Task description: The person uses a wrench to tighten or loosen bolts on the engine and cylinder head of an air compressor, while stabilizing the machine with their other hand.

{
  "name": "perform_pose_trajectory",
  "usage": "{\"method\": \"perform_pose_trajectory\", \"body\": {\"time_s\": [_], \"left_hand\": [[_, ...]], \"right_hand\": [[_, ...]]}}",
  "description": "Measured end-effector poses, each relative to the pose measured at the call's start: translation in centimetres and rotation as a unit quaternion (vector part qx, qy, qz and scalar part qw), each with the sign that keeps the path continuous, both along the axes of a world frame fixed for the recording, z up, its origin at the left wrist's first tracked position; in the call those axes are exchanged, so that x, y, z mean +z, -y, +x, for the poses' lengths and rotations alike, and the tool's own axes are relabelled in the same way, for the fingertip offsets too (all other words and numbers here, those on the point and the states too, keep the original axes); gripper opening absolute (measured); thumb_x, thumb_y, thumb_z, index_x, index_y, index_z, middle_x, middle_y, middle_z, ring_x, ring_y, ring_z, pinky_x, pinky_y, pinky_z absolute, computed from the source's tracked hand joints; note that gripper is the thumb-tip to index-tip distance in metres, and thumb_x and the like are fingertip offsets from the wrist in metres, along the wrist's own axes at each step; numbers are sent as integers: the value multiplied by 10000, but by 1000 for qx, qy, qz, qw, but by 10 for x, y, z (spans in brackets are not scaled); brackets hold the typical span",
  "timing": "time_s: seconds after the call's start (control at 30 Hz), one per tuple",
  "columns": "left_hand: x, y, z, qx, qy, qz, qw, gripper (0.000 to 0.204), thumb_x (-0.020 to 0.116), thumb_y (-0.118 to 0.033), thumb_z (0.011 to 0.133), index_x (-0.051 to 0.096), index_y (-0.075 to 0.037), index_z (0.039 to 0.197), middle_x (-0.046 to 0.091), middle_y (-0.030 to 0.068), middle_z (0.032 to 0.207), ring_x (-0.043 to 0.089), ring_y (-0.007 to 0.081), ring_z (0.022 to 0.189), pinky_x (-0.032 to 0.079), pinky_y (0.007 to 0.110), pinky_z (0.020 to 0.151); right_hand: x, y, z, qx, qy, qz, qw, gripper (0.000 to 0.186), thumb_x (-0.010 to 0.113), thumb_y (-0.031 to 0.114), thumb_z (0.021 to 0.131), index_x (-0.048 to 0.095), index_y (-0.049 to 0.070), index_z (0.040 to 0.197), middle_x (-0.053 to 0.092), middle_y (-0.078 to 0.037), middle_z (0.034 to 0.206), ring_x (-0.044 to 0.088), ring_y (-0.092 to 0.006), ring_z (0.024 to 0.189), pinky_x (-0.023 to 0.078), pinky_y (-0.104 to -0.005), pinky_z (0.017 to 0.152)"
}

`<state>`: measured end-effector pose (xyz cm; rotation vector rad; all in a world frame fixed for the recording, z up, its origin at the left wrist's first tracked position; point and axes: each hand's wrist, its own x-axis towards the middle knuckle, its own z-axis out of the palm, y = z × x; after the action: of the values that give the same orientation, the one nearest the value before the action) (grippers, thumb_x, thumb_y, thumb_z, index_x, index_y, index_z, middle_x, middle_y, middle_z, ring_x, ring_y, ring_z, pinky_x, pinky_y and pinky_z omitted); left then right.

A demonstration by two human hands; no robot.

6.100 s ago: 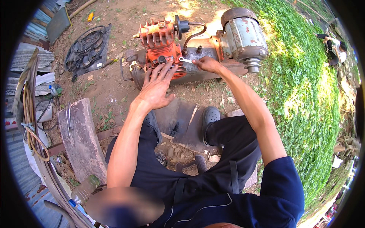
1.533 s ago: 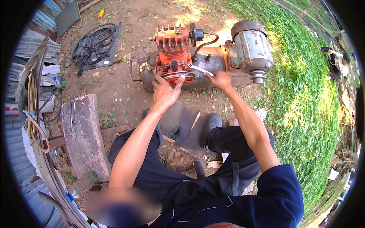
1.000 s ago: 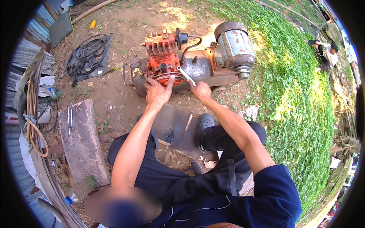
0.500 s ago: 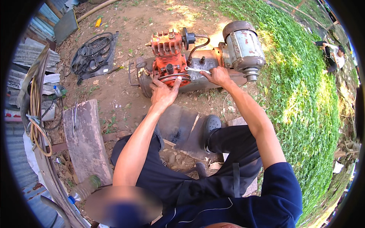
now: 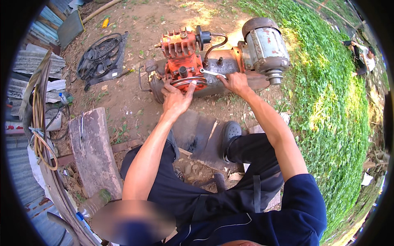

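The silver wrench [image 5: 212,74] lies between the hands and slightly ahead, its ring end at the orange compressor [image 5: 179,57], the other end pinched in the right hand [image 5: 237,83]. The left hand [image 5: 177,100] curls on the grooved pulley [image 5: 189,84], thumb against its face. A poorly seated ring could slip, knocking right knuckles on the tank [image 5: 215,87]; a slack left grip might let the pulley turn. Beyond the right hand stands the grey motor [image 5: 266,47]; no lettering is legible on these
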<state>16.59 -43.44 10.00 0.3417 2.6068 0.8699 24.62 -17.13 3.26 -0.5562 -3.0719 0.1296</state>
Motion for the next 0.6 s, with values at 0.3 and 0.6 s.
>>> {"method": "perform_pose_trajectory", "body": {"time_s": [0.3, 0.6], "left_hand": [[-2, 1, 0, -4, -11, 10, 1000, 1181, 499, -828, 768, 109, 74, 1424, 286, 357, 1354, 454, 503, 1220, 409, 497, 1025], [0, 1, -2, -15, -3, 8, 1000, 1178, 505, -819, 774, 110, 91, 1409, 279, 376, 1350, 429, 504, 1239, 401, 490, 1033]], "right_hand": [[12, -14, -13, 90, 21, 55, 994, 680, 428, 656, 923, 741, 105, 677, 664, -177, 620, 684, -319, 599, 539, -416, 580], [9, -24, -19, 133, 19, 71, 988, 673, 434, 634, 932, 732, 101, 649, 665, -172, 613, 681, -311, 587, 533, -407, 561]]}}
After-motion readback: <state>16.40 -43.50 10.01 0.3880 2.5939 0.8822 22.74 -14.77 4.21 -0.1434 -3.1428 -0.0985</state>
